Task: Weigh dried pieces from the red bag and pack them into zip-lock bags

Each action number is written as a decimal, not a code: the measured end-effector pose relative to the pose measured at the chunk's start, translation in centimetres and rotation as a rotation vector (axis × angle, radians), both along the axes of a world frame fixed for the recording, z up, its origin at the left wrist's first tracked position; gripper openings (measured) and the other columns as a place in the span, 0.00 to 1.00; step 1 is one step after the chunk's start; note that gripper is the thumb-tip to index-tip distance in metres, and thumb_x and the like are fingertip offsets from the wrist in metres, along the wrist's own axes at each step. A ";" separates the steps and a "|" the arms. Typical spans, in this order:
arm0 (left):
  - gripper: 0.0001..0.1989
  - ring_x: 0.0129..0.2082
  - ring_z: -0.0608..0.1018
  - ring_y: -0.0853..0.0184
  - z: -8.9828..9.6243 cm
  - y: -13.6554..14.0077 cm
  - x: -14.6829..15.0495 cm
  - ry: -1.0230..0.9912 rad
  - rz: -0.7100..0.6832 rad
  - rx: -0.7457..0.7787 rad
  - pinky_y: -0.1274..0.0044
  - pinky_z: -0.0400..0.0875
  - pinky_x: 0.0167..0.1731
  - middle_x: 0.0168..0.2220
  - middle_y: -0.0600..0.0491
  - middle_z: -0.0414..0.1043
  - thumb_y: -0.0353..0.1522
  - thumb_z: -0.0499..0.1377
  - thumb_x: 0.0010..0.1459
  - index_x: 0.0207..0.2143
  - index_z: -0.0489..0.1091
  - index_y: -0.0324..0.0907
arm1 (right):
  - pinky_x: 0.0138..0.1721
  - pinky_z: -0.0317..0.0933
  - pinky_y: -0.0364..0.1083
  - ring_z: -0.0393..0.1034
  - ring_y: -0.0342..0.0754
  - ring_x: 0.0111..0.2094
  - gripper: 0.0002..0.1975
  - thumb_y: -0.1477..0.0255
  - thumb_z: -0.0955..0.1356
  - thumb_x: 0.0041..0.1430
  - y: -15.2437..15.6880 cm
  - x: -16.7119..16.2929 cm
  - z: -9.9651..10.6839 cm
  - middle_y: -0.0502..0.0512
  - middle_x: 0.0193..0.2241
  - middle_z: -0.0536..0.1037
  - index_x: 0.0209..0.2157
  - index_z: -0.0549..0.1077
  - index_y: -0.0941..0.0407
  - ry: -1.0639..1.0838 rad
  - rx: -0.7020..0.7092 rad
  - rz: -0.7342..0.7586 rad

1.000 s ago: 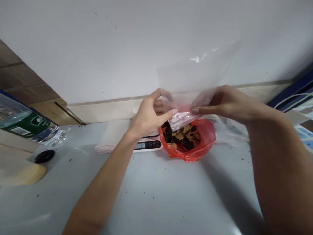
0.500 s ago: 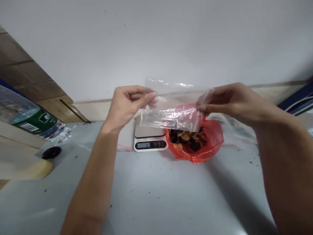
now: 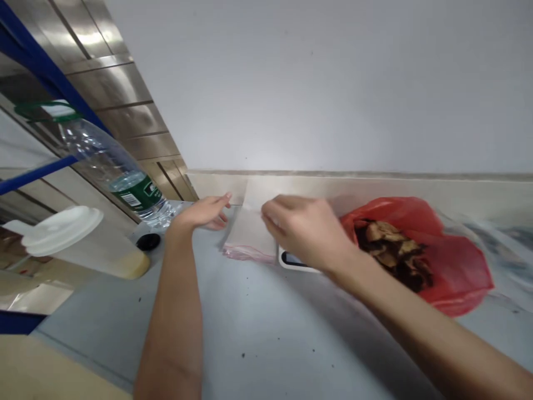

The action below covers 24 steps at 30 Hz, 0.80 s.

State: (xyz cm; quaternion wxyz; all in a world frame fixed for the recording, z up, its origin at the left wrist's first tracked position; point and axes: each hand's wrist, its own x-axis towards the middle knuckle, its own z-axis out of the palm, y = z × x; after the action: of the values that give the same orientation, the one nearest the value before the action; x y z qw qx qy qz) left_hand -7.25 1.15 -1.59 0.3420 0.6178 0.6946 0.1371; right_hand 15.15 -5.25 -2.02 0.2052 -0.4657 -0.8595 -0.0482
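Observation:
My left hand (image 3: 208,212) is open, thumb and fingers apart, just left of a stack of clear plastic bags (image 3: 250,236) with pinkish edges. My right hand (image 3: 306,225) hovers at the stack's right side with its fingers pressed together; whatever they hold, if anything, is hidden and blurred. Beneath that hand lies the white digital kitchen scale (image 3: 295,266), mostly covered, only its front edge and part of the display showing. To the right, a red plastic bag (image 3: 460,278) stands open, with dried brown pieces (image 3: 389,253) inside.
At the left stand a large water bottle (image 3: 135,194) with a green label and a whitish cup (image 3: 94,250) with a lid. A black round cap (image 3: 149,241) lies between them. Clear plastic (image 3: 503,250) lies at the far right. A white wall (image 3: 333,89) rises behind the table (image 3: 258,333).
The view has turned left. The clear zip bag that both hands held up is no longer seen between them. My left hand has let go; my right hand has come leftward over the scale.

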 end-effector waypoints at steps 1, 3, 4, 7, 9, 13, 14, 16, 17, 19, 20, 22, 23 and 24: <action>0.25 0.38 0.88 0.55 -0.6 0.1 -0.3 -0.011 -0.013 -0.035 0.71 0.83 0.40 0.34 0.43 0.84 0.50 0.48 0.71 0.44 0.73 0.41 | 0.27 0.53 0.46 0.79 0.52 0.34 0.12 0.80 0.64 0.68 -0.1 -1.4 -0.6 0.61 0.33 0.84 0.37 0.80 0.58 -0.132 -0.056 0.019; 0.25 0.37 0.88 0.56 -1.6 0.3 -0.7 -0.026 -0.060 -0.077 0.73 0.83 0.39 0.33 0.46 0.84 0.51 0.48 0.71 0.48 0.73 0.42 | 0.27 0.54 0.46 0.80 0.53 0.37 0.12 0.80 0.65 0.70 -0.4 -3.4 -1.9 0.63 0.35 0.85 0.41 0.81 0.58 -0.302 -0.172 0.102; 0.24 0.37 0.88 0.57 -2.0 0.4 -0.8 -0.025 -0.087 -0.078 0.73 0.83 0.39 0.33 0.48 0.83 0.51 0.50 0.70 0.49 0.73 0.42 | 0.28 0.56 0.46 0.81 0.53 0.39 0.12 0.79 0.65 0.70 -0.6 -4.0 -2.5 0.63 0.37 0.85 0.43 0.81 0.58 -0.349 -0.221 0.146; 0.22 0.40 0.87 0.55 -2.8 0.9 -0.6 0.039 -0.160 -0.003 0.70 0.82 0.40 0.36 0.50 0.83 0.48 0.63 0.61 0.51 0.73 0.44 | 0.34 0.65 0.47 0.81 0.56 0.45 0.17 0.82 0.64 0.70 -1.1 -4.6 -3.7 0.64 0.42 0.86 0.52 0.80 0.58 -0.419 -0.316 0.228; 0.26 0.46 0.84 0.52 -3.1 1.3 0.0 0.104 -0.207 0.092 0.66 0.80 0.45 0.43 0.49 0.82 0.40 0.70 0.53 0.54 0.72 0.46 | 0.37 0.69 0.48 0.80 0.57 0.49 0.24 0.86 0.63 0.68 -1.2 -4.4 -4.0 0.63 0.47 0.85 0.59 0.78 0.56 -0.428 -0.341 0.231; 0.26 0.53 0.80 0.58 -3.4 1.8 2.2 0.154 -0.389 0.177 0.70 0.75 0.53 0.54 0.49 0.78 0.25 0.66 0.52 0.55 0.77 0.49 | 0.41 0.73 0.48 0.80 0.55 0.51 0.31 0.87 0.62 0.66 -1.2 -3.9 -4.1 0.61 0.50 0.84 0.65 0.74 0.52 -0.412 -0.365 0.214; 0.25 0.53 0.80 0.59 -3.5 1.7 2.8 0.161 -0.437 0.163 0.72 0.74 0.53 0.54 0.49 0.77 0.25 0.65 0.53 0.55 0.78 0.49 | 0.41 0.73 0.48 0.80 0.56 0.51 0.30 0.87 0.61 0.67 -1.2 -3.8 -4.1 0.62 0.50 0.84 0.64 0.75 0.53 -0.414 -0.372 0.215; 0.25 0.53 0.81 0.59 -3.7 1.7 3.5 0.188 -0.500 0.126 0.72 0.74 0.54 0.55 0.48 0.77 0.30 0.65 0.57 0.58 0.78 0.49 | 0.43 0.74 0.49 0.79 0.58 0.54 0.26 0.86 0.61 0.68 -1.3 -3.8 -4.2 0.64 0.53 0.83 0.62 0.77 0.56 -0.414 -0.375 0.221; 0.27 0.53 0.81 0.57 -3.9 1.6 3.8 0.207 -0.515 0.109 0.71 0.73 0.54 0.56 0.46 0.76 0.34 0.65 0.58 0.61 0.76 0.49 | 0.44 0.75 0.50 0.78 0.59 0.55 0.24 0.85 0.61 0.69 -1.4 -3.7 -4.2 0.66 0.53 0.82 0.60 0.77 0.58 -0.409 -0.369 0.229; 0.34 0.54 0.80 0.53 -4.1 1.6 4.1 0.254 -0.525 0.082 0.69 0.73 0.56 0.59 0.43 0.74 0.42 0.67 0.57 0.66 0.72 0.48 | 0.48 0.75 0.52 0.77 0.59 0.57 0.22 0.85 0.61 0.70 -1.6 -3.6 -4.5 0.68 0.53 0.82 0.59 0.77 0.62 -0.394 -0.348 0.259; 0.37 0.55 0.80 0.52 -4.2 1.6 4.2 0.278 -0.525 0.071 0.68 0.72 0.57 0.60 0.42 0.73 0.45 0.68 0.56 0.67 0.71 0.48 | 0.49 0.75 0.53 0.77 0.60 0.57 0.22 0.85 0.61 0.70 -1.7 -3.4 -4.6 0.68 0.53 0.82 0.58 0.78 0.63 -0.389 -0.341 0.277; 0.42 0.59 0.78 0.49 -4.3 1.6 4.5 0.325 -0.530 0.052 0.66 0.71 0.59 0.62 0.42 0.71 0.49 0.68 0.54 0.70 0.68 0.50 | 0.50 0.74 0.53 0.76 0.60 0.57 0.20 0.86 0.62 0.67 -1.9 -2.7 -4.8 0.67 0.53 0.83 0.55 0.79 0.64 -0.365 -0.341 0.326; 0.44 0.60 0.77 0.47 -4.3 1.6 4.7 0.346 -0.533 0.047 0.64 0.70 0.60 0.63 0.42 0.71 0.51 0.68 0.53 0.71 0.66 0.51 | 0.49 0.74 0.52 0.77 0.59 0.55 0.19 0.87 0.64 0.66 -2.0 -2.2 -4.8 0.66 0.52 0.83 0.52 0.80 0.64 -0.322 -0.347 0.359; 0.46 0.62 0.75 0.46 -4.2 1.6 4.9 0.366 -0.537 0.045 0.63 0.70 0.61 0.63 0.41 0.70 0.51 0.68 0.52 0.71 0.65 0.51 | 0.48 0.73 0.51 0.78 0.58 0.53 0.17 0.86 0.65 0.65 -2.2 -1.5 -4.6 0.65 0.50 0.84 0.49 0.82 0.62 -0.255 -0.364 0.397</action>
State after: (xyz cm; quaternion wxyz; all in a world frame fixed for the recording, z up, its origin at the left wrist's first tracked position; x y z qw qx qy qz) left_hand -2.38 2.73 -5.82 0.2219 0.8007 0.5537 -0.0559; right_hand 13.64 -7.41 -6.62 0.0140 -0.3079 -0.9471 0.0896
